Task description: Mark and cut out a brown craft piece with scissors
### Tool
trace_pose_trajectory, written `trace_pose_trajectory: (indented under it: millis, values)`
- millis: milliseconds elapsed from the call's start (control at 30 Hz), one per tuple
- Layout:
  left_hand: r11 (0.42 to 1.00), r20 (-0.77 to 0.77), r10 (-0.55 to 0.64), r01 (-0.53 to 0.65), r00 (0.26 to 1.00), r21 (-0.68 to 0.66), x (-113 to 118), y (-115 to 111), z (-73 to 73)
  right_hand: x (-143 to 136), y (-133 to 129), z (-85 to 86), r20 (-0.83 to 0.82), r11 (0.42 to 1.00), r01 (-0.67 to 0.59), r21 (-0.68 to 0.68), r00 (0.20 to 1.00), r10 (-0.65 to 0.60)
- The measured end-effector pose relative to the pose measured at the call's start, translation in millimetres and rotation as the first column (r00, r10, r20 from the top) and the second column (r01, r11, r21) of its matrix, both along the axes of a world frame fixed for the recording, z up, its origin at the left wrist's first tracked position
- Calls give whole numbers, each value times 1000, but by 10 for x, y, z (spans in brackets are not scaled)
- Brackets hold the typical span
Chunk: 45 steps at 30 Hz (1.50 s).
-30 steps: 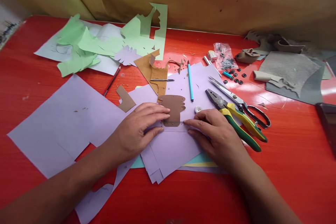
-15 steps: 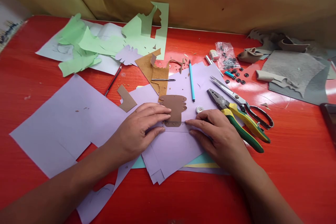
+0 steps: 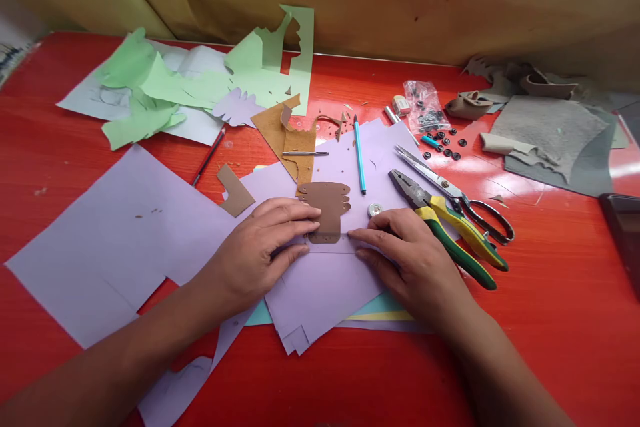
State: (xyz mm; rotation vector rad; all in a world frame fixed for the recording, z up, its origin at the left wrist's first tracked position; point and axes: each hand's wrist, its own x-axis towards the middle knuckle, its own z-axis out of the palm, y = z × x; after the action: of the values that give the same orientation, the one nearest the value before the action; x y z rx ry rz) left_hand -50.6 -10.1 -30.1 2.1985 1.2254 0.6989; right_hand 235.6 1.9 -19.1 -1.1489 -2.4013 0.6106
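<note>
A brown leather cutout [image 3: 327, 210] with scalloped upper sides lies on stacked purple paper [image 3: 325, 280]. Across its lower end runs a clear strip [image 3: 325, 238], perhaps a ruler. My left hand [image 3: 265, 247] rests at the left of the cutout, fingers spread, fingertips on its edge and the strip. To the right, my right hand [image 3: 405, 250] lies with fingers apart, the index fingertip at the strip's right end. Neither hand grasps anything. A small round metal piece [image 3: 375, 211] sits just beyond the right hand.
Pliers [image 3: 445, 227] and scissors [image 3: 460, 197] lie right of the hands. A blue pen [image 3: 360, 157], tan leather scraps [image 3: 300, 140] and black snaps [image 3: 443, 140] are farther back. Green paper cutouts [image 3: 175, 83] lie back left, grey leather [image 3: 550, 130] back right.
The whole view has shifted slightly, so things appear a little farther left. The hands and the brown cutout keep the same places relative to each other.
</note>
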Motion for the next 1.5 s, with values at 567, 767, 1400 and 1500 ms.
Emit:
trace_pose_trajectory:
  millis: [567,767,1400,1500]
  values:
    - [1000,-3,-2,2,1000,2,-4,12,2,-1,4,3,1,999,15,-31,1000,-15]
    - [1000,6,7,-7,1000,-19,-12,9,-12,11,-11,9,-17,999,25,-30,1000,-25]
    - [999,33,-16,15,999,33,-29,27,-80,55,-85,32,-36,998,57,19,998,-56]
    - [1000,43,-6,5,999,24,-30,13,-109,48,-97,29,-44,997,67,30,997,-66]
